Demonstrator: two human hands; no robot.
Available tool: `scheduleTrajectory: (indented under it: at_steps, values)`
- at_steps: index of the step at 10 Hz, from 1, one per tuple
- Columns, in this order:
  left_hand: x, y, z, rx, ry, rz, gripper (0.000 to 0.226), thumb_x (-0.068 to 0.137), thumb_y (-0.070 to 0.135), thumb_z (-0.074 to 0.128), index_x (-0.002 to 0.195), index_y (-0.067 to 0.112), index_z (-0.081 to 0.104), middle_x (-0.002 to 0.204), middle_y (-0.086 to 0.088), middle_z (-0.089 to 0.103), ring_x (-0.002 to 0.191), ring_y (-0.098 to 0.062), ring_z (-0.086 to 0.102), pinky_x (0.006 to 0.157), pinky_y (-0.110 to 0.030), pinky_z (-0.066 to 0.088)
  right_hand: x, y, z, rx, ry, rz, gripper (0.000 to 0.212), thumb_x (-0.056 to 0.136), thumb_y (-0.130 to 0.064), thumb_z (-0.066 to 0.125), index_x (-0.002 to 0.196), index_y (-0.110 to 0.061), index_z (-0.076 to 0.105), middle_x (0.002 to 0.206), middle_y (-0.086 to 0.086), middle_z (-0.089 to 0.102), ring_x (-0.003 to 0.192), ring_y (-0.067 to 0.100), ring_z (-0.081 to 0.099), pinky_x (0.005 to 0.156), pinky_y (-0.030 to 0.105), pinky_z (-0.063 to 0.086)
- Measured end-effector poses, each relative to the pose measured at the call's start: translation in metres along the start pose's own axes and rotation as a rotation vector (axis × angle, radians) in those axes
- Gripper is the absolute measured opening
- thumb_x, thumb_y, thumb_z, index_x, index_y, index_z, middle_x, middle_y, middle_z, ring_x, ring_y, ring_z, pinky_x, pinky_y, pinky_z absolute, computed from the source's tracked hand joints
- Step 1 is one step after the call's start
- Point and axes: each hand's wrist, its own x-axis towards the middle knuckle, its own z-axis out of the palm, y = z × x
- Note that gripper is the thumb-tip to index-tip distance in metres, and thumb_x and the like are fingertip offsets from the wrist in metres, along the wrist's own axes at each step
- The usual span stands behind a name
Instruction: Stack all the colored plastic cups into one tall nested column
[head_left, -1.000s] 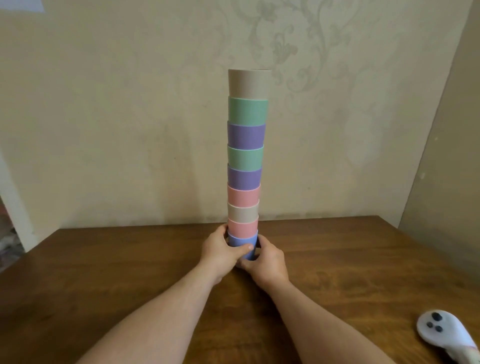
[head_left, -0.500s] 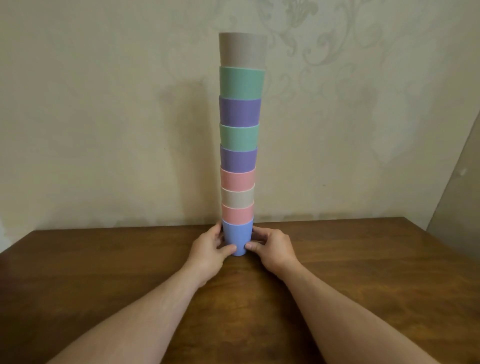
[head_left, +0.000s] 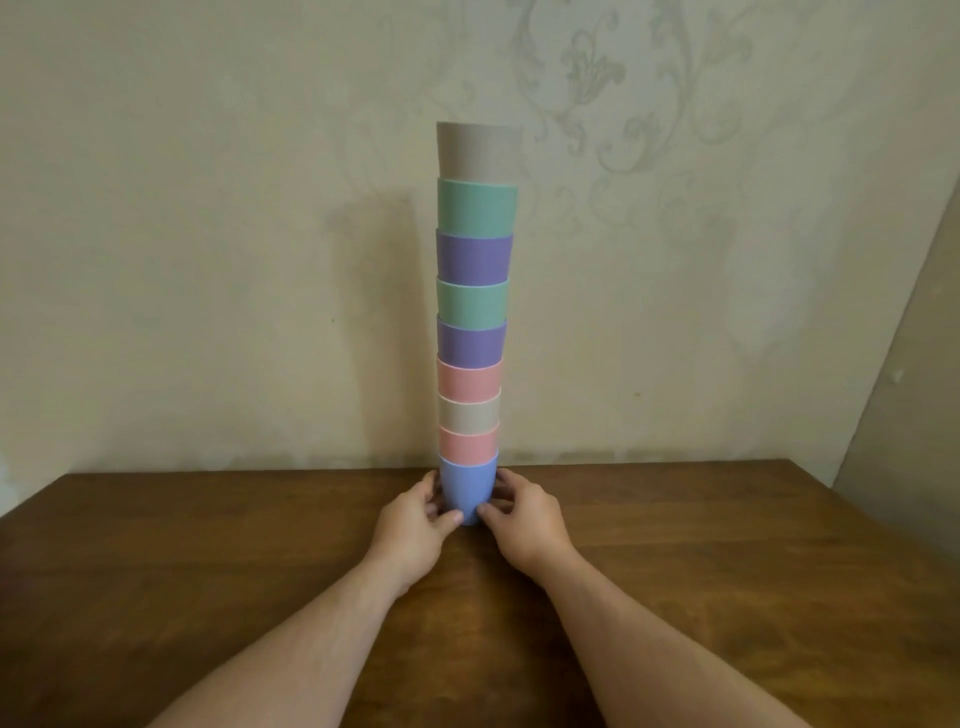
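Wooden table (head_left: 727, 561) against a pale patterned wall (head_left: 208, 260). Near the far edge, at 12 o'clock from the wearer: 1 nested column of 9 cups (head_left: 471, 322), upright, leaning very slightly at the top. Bottom to top: blue cup (head_left: 466, 488), pink, beige, pink, purple, green, purple, green, beige cup (head_left: 478, 151). Blue cup's base resting on the table. Left hand (head_left: 410, 535) at 9 o'clock of the blue cup, fingers curled narrowly around its lower wall, thumb tip touching the front near the base. Right hand (head_left: 524, 525) at 3 o'clock of the same cup, fingers likewise closed in on the wall, thumb tip touching the front. Both thumbs nearly meeting at 6 o'clock of the cup. Bare forearms reaching in from 7 and 5 o'clock.
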Motion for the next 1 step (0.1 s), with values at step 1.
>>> scheduleTrajectory:
  at_steps: [1]
  values:
    - [-0.0123, -0.0027, -0.0014, 0.067, 0.024, -0.023, 0.088, 0.097, 0.011, 0.076, 0.169, 0.015, 0.026, 0.163, -0.004, 0.052, 0.145, -0.019, 0.055, 0.121, -0.042, 0.044, -0.0104, -0.0040, -0.0025, -0.043, -0.001, 0.047, 0.063, 0.102, -0.022, 0.071, 0.160, -0.017, 0.049, 0.151, 0.002, 0.066, 0.136, 0.020, 0.065, 0.117, 0.036, 0.049]
